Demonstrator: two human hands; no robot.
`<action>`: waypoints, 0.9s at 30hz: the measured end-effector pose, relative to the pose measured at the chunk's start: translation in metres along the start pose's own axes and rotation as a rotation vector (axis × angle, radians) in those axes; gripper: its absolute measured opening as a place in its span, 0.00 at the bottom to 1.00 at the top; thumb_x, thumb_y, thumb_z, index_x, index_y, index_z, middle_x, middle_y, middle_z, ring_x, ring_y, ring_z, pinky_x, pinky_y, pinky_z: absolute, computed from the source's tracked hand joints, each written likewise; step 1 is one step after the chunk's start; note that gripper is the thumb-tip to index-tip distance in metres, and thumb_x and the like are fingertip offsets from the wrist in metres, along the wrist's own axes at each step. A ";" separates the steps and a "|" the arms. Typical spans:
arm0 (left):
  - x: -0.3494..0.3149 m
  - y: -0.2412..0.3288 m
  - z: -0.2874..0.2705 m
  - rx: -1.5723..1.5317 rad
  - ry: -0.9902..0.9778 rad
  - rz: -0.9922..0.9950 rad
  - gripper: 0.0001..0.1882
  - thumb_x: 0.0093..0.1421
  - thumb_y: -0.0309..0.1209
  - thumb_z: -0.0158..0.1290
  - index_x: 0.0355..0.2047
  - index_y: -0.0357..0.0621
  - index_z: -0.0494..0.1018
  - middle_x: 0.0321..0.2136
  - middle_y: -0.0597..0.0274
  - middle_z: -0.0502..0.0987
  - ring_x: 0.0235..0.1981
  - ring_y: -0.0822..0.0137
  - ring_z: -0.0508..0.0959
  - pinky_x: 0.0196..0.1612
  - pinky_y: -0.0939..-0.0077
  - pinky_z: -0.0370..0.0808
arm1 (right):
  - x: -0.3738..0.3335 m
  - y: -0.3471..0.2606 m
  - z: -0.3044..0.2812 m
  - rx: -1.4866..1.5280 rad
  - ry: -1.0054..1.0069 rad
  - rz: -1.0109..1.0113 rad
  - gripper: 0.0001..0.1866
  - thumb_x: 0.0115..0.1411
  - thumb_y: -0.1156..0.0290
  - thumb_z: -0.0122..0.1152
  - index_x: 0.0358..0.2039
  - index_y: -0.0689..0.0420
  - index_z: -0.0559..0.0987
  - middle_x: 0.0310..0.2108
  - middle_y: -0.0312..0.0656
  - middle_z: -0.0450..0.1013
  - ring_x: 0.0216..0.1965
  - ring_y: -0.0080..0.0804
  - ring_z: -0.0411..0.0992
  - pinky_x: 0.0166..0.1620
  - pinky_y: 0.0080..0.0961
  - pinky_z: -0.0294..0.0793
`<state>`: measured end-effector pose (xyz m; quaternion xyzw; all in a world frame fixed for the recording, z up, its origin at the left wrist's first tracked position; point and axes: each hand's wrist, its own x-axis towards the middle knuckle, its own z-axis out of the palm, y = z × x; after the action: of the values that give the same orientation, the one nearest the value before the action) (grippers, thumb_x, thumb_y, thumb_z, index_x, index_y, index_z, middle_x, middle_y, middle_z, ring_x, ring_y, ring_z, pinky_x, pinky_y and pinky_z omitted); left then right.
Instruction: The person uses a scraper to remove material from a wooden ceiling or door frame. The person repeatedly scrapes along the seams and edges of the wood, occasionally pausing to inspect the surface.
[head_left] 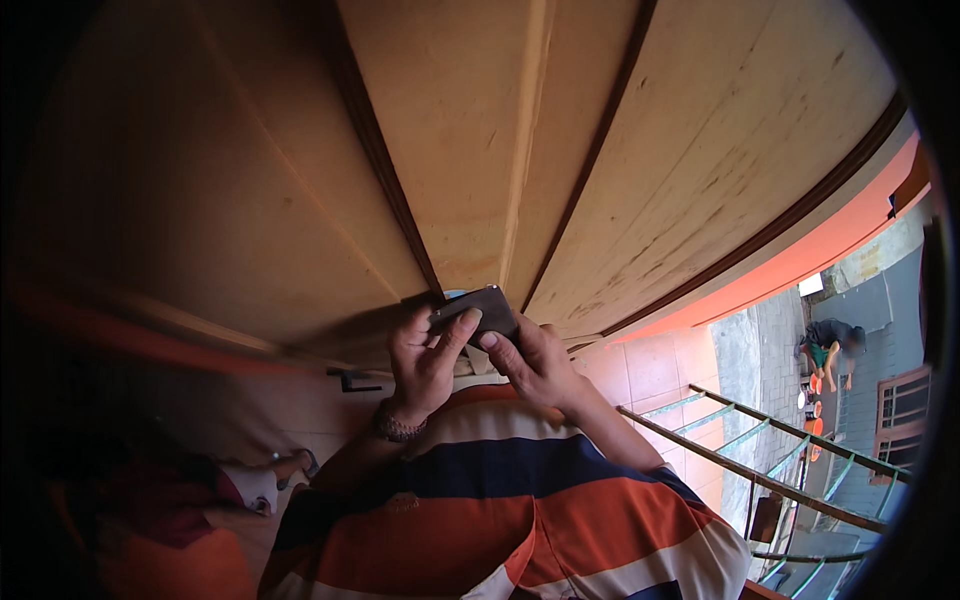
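Observation:
A dark smartphone [492, 306] is held in front of my chest, tilted, with both hands around it. My left hand [424, 372] grips its left end, the thumb lying over the face. On the other end, my right hand [545, 372] is closed, with its thumb resting near the lower edge. The fingers behind the phone are mostly hidden. What the screen shows cannot be made out. A dark braided bracelet [400, 427] circles my left wrist.
Tall wooden door panels [450, 130] stand close ahead, with a dark handle [355, 382] low at left. A metal ladder [760, 475] with green rungs is at right. One person [180, 505] is in shadow at left; another person [833, 338] bends near orange containers outside.

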<state>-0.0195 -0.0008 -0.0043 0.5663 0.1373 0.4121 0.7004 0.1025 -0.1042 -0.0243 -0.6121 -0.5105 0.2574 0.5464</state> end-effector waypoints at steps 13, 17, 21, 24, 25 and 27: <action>-0.001 0.002 0.005 0.007 0.040 0.022 0.08 0.63 0.25 0.54 0.40 0.32 0.75 0.34 0.63 0.79 0.36 0.78 0.76 0.41 0.82 0.73 | 0.002 -0.014 -0.008 -0.068 -0.002 -0.047 0.15 0.64 0.63 0.57 0.40 0.63 0.72 0.15 0.53 0.69 0.18 0.54 0.72 0.21 0.38 0.67; -0.002 0.000 0.006 0.022 0.042 0.037 0.09 0.63 0.25 0.54 0.41 0.32 0.75 0.34 0.63 0.79 0.36 0.78 0.76 0.41 0.81 0.73 | 0.002 -0.014 -0.011 -0.072 -0.028 -0.031 0.14 0.64 0.63 0.57 0.39 0.63 0.72 0.14 0.53 0.69 0.18 0.55 0.72 0.20 0.38 0.67; -0.004 -0.005 0.005 -0.022 0.089 0.044 0.08 0.63 0.25 0.54 0.41 0.32 0.75 0.34 0.63 0.79 0.35 0.77 0.76 0.41 0.81 0.73 | 0.006 -0.015 -0.016 -0.155 -0.046 -0.079 0.15 0.64 0.62 0.58 0.37 0.63 0.72 0.14 0.53 0.68 0.17 0.55 0.71 0.19 0.39 0.66; -0.003 -0.007 0.004 -0.026 0.096 0.043 0.08 0.63 0.25 0.54 0.40 0.32 0.75 0.34 0.63 0.80 0.35 0.77 0.76 0.41 0.81 0.73 | 0.011 -0.022 -0.022 -0.250 -0.074 -0.106 0.16 0.63 0.61 0.58 0.36 0.65 0.71 0.13 0.52 0.67 0.16 0.55 0.70 0.18 0.40 0.65; -0.004 -0.007 0.003 -0.014 0.087 0.046 0.08 0.63 0.25 0.54 0.40 0.32 0.75 0.34 0.63 0.80 0.35 0.77 0.76 0.41 0.81 0.73 | 0.008 -0.018 -0.020 -0.250 -0.066 -0.105 0.17 0.63 0.61 0.58 0.36 0.65 0.71 0.13 0.52 0.67 0.16 0.55 0.69 0.17 0.40 0.65; -0.005 -0.010 0.001 -0.002 0.063 0.008 0.08 0.63 0.25 0.54 0.40 0.32 0.75 0.34 0.63 0.80 0.35 0.77 0.76 0.40 0.81 0.73 | 0.003 -0.010 -0.016 -0.261 -0.041 -0.123 0.18 0.63 0.61 0.59 0.35 0.66 0.71 0.12 0.52 0.66 0.15 0.55 0.69 0.17 0.40 0.65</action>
<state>-0.0180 -0.0055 -0.0142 0.5529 0.1568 0.4326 0.6947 0.1139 -0.1087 -0.0103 -0.6400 -0.5873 0.1671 0.4664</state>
